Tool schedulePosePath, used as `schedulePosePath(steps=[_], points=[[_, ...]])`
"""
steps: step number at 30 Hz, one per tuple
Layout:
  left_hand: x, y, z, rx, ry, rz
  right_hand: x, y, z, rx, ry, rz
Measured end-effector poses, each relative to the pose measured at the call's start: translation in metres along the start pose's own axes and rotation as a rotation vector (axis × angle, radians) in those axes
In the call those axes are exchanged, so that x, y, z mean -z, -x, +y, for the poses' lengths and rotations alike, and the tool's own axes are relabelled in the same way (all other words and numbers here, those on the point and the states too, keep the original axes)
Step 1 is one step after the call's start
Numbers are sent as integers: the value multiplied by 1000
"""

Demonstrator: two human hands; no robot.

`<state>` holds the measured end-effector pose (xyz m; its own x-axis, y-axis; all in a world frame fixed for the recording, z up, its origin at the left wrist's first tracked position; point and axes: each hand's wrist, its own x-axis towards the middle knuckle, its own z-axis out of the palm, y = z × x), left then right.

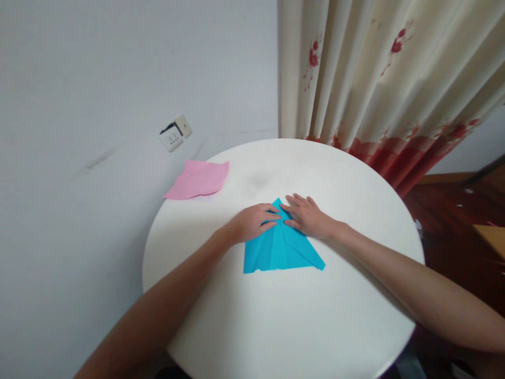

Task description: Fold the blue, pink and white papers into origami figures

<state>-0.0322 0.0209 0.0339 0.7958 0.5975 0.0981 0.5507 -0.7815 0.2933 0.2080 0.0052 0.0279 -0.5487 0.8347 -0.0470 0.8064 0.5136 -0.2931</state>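
A blue paper (pixel 281 250), folded into a triangle with its tip pointing away from me, lies in the middle of a round white table (pixel 284 316). My left hand (pixel 254 221) presses on the paper's upper left part, fingers curled down onto it. Fingers stretched out and lying flat, my right hand (pixel 307 215) rests on the upper right part near the tip. The fingertips of both hands meet at the paper's centre crease.
Several pink paper sheets (pixel 197 179) lie at the table's far left edge, partly overhanging it. A wall socket (pixel 174 133) sits on the white wall behind. A cream curtain (pixel 379 79) with red flowers hangs at the back right, over a dark wooden floor (pixel 450 210).
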Motion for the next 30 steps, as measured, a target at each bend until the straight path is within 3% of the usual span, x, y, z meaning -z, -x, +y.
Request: schedulePosePath(steps=[12,30], points=[[11,1,10,-170,-171,-77,-3,0,2,16,10,12],[8,0,8,-191,-139,-72,2,3,-3,10,50,-3]])
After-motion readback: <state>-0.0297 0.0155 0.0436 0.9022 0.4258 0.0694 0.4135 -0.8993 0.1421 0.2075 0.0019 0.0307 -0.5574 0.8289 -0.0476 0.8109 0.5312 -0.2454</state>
